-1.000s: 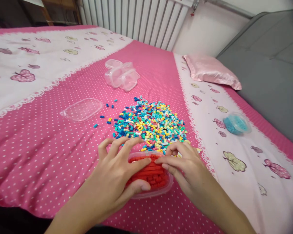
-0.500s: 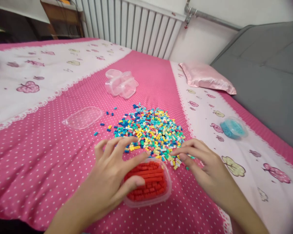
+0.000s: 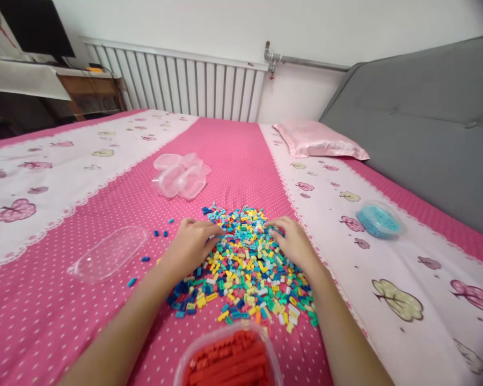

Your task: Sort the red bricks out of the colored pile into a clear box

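Observation:
A spread-out heap of small multicoloured building bricks (image 3: pixel 245 268) lies on the bed in front of me. My left hand (image 3: pixel 195 241) rests at the heap's far left side, fingertips among the bricks and thumb apart from the fingers. On the opposite side, my right hand (image 3: pixel 292 238) reaches in with its fingers stretched and thumb spread, touching the far right bricks. No brick shows in either grasp. Nearest to me, between my forearms, stands a clear plastic container (image 3: pixel 181 370) filled with red bricks (image 3: pixel 229 359), cut off by the bottom edge.
A clear lid (image 3: pixel 110 252) lies left of the heap, near several stray blue bricks (image 3: pixel 145 259). Clear empty containers (image 3: pixel 181 177) sit farther back. Right, a container of light-blue bricks (image 3: pixel 378 221) stands on the pink-and-white bedspread (image 3: pixel 241 145). Beyond are a pillow (image 3: pixel 320 140) and grey headboard (image 3: pixel 422 107).
Both hands have moved forward from beside the red-brick container to the heap's far sides. My view has tilted up, and the heap looks more spread out towards me.

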The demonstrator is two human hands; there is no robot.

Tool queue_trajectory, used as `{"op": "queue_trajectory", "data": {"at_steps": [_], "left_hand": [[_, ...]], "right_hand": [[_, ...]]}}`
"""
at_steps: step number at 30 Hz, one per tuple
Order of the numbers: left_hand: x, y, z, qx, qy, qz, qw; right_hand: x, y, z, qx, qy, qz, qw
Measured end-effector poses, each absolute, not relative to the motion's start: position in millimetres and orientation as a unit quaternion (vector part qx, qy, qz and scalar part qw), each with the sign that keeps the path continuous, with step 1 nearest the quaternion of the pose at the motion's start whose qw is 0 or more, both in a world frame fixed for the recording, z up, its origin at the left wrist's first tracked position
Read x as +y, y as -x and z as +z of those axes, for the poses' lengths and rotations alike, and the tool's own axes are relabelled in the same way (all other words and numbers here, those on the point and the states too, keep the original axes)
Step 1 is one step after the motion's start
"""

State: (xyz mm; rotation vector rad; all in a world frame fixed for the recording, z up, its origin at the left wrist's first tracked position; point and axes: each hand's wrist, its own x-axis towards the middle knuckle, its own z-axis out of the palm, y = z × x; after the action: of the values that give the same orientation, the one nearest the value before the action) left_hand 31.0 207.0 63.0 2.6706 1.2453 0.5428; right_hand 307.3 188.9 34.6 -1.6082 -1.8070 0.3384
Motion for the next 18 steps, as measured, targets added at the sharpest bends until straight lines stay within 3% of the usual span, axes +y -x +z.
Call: {"op": "queue_trajectory", "data": {"at_steps": [8,18], "left_hand": [[210,-6,61,0.446,-0.880,0.140,0.087],[206,-11,65,0.453,-0.879,0.101,0.107]], "right_hand": [[191,-353,25,-0.657,0.663,0.113,0.342],[202,-309,21,-0.703,0.634,0.096,0.306]]}}
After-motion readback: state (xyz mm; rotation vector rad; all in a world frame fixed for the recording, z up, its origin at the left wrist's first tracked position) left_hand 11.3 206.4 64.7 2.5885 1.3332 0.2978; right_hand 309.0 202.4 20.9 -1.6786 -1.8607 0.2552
